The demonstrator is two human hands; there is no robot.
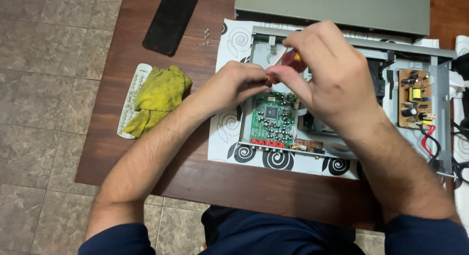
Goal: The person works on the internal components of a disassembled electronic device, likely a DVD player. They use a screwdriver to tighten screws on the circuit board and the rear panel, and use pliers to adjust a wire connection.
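My right hand (325, 72) grips the red handle of a screwdriver (292, 61), held upright over an opened metal player chassis (442, 84). My left hand (234, 84) pinches the tool's lower part just above a green circuit board (271, 123) inside the chassis. The screwdriver's tip is hidden behind my fingers. A smaller brown circuit board (414, 99) sits at the chassis's right end, with red and black wires (430, 138) below it.
The chassis rests on white paper with black spirals (278, 160) on a brown wooden table (195, 177). Its grey lid (332, 8) lies behind. A yellow cloth (161, 96) covers a white remote (131, 101); a black phone (170, 20) and small screws (206, 37) lie far left.
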